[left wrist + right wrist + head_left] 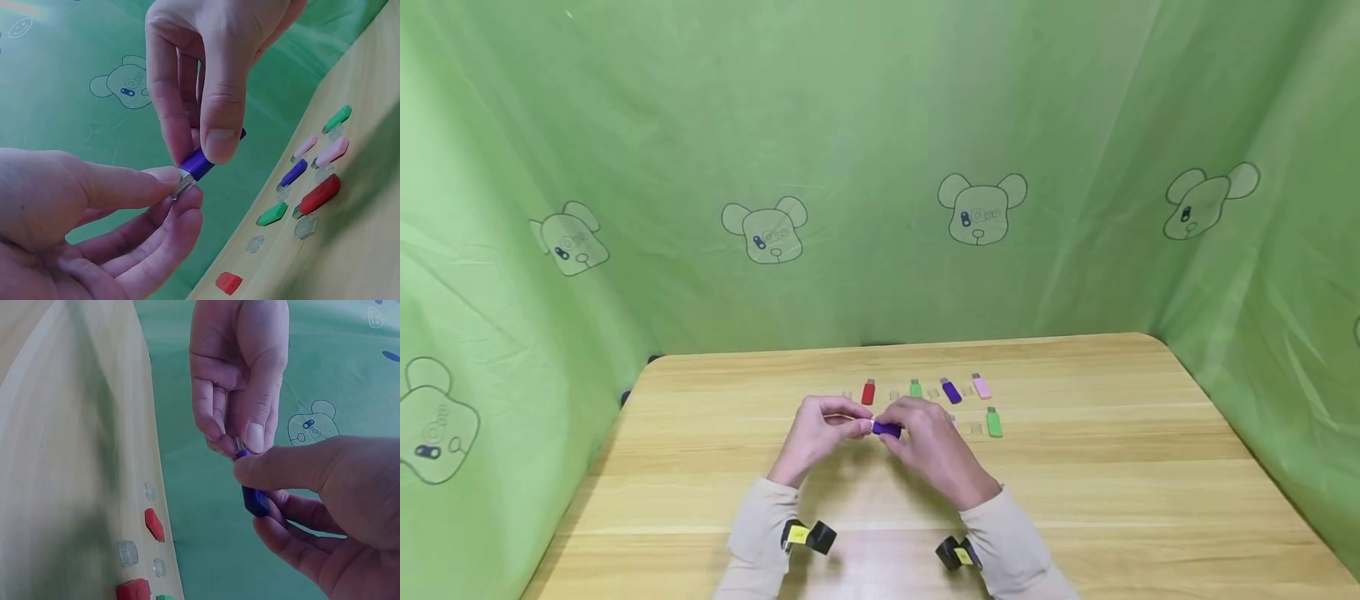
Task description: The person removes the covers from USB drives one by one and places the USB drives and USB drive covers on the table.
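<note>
A purple USB stick (pixel 886 429) is held above the table (pixel 715 467), between both hands. My right hand (pixel 904 432) pinches its purple body (pixel 199 164) between thumb and fingers, as the right wrist view also shows on the purple stick (pixel 255 500). My left hand (pixel 859 425) pinches the stick's pale end, where a clear cap (pixel 182 183) sits, between thumb and forefinger. In the right wrist view the left hand (pixel 240 442) comes down from above onto that end. The fingertips of the two hands nearly touch.
Behind the hands lie a red stick (pixel 868 392), a green stick (pixel 915 388), another purple stick (pixel 951 391), a pink stick (pixel 982 387) and a second green stick (pixel 994 422), with small clear caps (pixel 894 395) between them. Green bear-print cloth (pixel 880 167) walls three sides.
</note>
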Tool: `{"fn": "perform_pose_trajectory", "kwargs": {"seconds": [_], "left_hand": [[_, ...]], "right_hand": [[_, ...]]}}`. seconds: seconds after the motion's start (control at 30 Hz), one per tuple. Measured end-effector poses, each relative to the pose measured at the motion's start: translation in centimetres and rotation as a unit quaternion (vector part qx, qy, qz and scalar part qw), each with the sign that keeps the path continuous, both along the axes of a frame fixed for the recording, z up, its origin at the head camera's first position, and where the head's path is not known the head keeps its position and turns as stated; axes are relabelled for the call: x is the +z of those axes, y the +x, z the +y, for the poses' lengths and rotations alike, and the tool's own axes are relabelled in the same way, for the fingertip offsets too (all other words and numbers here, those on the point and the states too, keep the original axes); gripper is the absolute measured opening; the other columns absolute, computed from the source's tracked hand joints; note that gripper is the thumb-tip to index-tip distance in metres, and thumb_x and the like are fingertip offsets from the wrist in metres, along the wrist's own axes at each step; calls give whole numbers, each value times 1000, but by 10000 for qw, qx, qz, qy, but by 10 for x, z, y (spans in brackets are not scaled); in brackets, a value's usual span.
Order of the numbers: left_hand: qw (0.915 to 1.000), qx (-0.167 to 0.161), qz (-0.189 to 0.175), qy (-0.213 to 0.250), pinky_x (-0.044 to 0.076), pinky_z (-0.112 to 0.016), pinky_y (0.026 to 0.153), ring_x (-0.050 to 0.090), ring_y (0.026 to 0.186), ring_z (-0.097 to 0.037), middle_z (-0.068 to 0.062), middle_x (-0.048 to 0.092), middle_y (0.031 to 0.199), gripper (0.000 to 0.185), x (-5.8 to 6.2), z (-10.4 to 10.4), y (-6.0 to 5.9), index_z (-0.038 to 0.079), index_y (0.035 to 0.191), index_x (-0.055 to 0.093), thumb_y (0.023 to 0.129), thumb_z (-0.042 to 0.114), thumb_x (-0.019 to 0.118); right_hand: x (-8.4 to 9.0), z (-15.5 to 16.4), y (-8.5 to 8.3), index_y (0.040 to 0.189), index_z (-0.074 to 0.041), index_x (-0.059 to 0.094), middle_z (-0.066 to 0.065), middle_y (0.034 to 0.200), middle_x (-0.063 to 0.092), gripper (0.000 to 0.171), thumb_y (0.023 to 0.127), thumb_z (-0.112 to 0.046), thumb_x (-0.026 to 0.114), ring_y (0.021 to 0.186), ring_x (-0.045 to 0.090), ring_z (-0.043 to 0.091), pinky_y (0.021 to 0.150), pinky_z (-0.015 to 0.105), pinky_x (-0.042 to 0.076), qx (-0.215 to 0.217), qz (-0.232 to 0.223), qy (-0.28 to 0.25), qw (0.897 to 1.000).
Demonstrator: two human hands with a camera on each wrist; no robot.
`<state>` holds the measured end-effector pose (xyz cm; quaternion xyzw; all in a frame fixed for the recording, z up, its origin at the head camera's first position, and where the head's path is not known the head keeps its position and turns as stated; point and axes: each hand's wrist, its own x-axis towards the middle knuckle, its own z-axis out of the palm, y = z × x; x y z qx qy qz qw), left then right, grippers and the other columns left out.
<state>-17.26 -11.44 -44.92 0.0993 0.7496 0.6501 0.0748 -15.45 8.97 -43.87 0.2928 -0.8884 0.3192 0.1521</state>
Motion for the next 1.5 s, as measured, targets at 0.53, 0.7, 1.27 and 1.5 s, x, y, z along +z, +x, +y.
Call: {"fn": "perform_pose_trajectory", "kwargs": {"seconds": [0.53,0.7,1.27,1.5], "left_hand": [[9964,838,-44,63,63,-33,80,74,91,-36,-23,74,103,17,3,-35,-4,-11,104,73,88,-9,73],[9957,894,-70,-242,62,-34,80,74,88,-31,-18,75,99,14,0,-37,-3,-4,99,75,86,-9,75],[9905,910,27,-1030,62,-37,78,74,84,-31,-13,77,94,13,-9,-42,-7,-1,96,77,85,-7,76],[9892,839,98,-1198,62,-42,78,73,82,-31,-13,77,92,11,-14,-44,-8,-3,95,77,85,-8,75]], "right_hand": [[-4,37,-8,127,-5,70,7,104,68,43,86,1,80,88,67,19,72,25,61,-517,-858,-134,9949],[-12,24,-11,125,-7,71,5,100,65,38,87,-2,79,85,62,17,71,25,59,-751,-1097,-56,9911],[-27,-53,-40,81,-2,69,8,72,67,12,78,3,80,58,58,18,55,29,53,-1341,-1705,729,9735],[-33,-60,-40,70,-5,60,4,60,55,21,77,6,77,53,51,18,49,29,46,-1458,-1595,1049,9707]]}}
